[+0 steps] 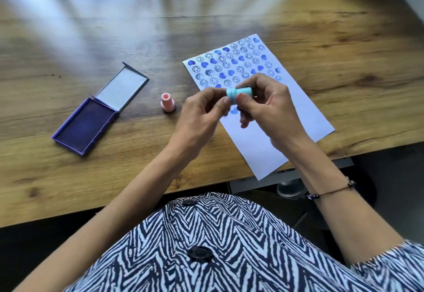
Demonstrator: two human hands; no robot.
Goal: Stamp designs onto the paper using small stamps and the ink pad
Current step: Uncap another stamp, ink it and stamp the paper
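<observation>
A small light-blue stamp (239, 93) lies sideways in the air between both hands, above the white paper (296, 117). My left hand (204, 112) pinches its left end and my right hand (268, 103) grips its right end. The paper's upper half carries rows of blue smiley and heart prints; its lower half is blank. A pink stamp (167, 102) stands upright on the table, left of the paper. Further left, the purple ink pad (85, 124) lies with its grey lid (125, 88) folded back.
The wooden table (91, 46) stretches away behind the objects. The paper's near corner hangs over the table's front edge (260, 176). A chair base (290, 187) shows below the edge on the right.
</observation>
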